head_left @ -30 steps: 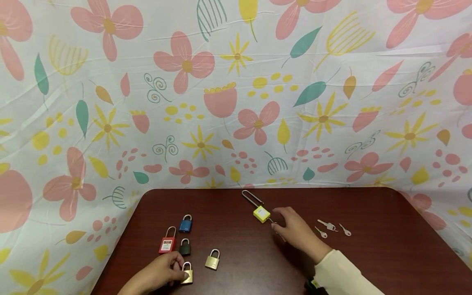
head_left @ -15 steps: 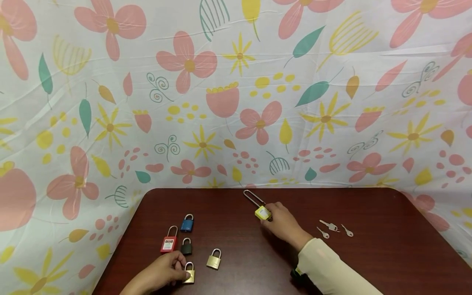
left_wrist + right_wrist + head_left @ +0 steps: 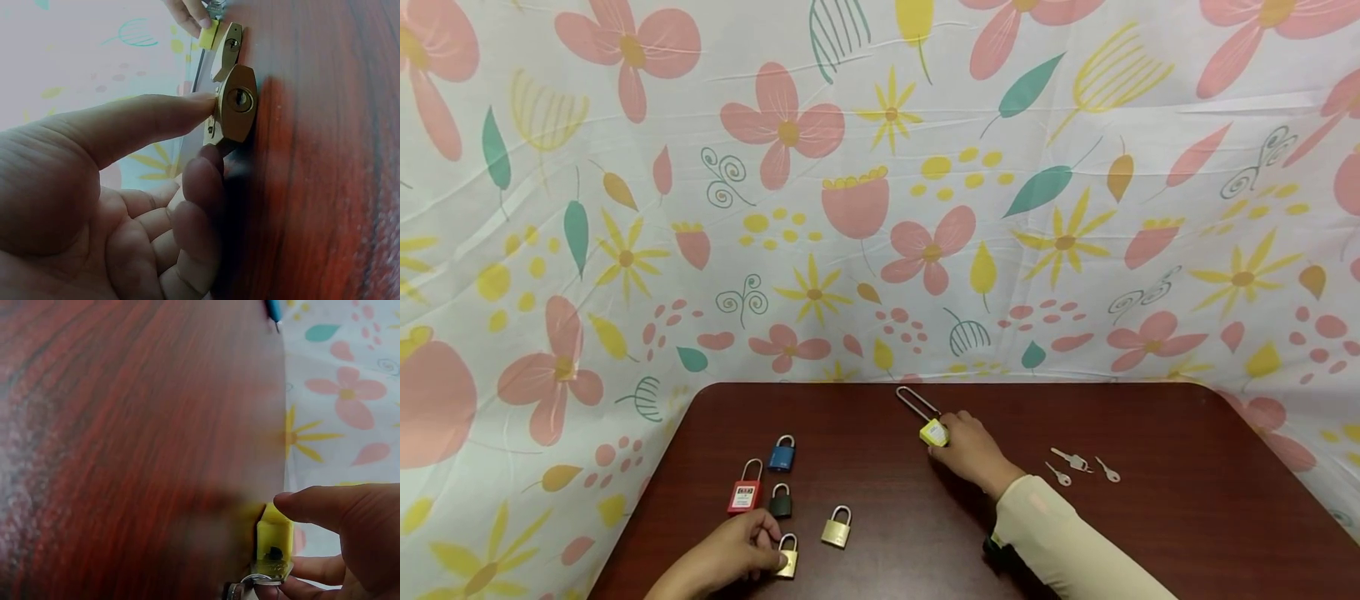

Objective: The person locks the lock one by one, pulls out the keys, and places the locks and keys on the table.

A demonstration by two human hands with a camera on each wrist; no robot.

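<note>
At the table's lower left, my left hand (image 3: 730,546) pinches a brass padlock (image 3: 787,565) between thumb and fingers. In the left wrist view its thumb presses the face of this padlock (image 3: 240,103), whose keyhole end faces the camera. My right hand (image 3: 973,454) grips the yellow padlock (image 3: 934,432) by its body near the table's back edge; the long shackle points away to the back left. The right wrist view shows thumb and fingers on opposite sides of the yellow body (image 3: 275,540), with a metal ring (image 3: 256,577) at its keyhole end.
A second brass padlock (image 3: 836,532) lies right of the left hand. Blue (image 3: 781,457), red (image 3: 745,497) and black (image 3: 780,505) padlocks lie beyond that hand. Loose keys (image 3: 1075,461) lie at the right of the brown table (image 3: 1135,542). A flowered cloth (image 3: 880,208) hangs behind.
My right hand has moved left onto the yellow padlock and taken hold of its body. The left hand keeps its pinch on the brass padlock.
</note>
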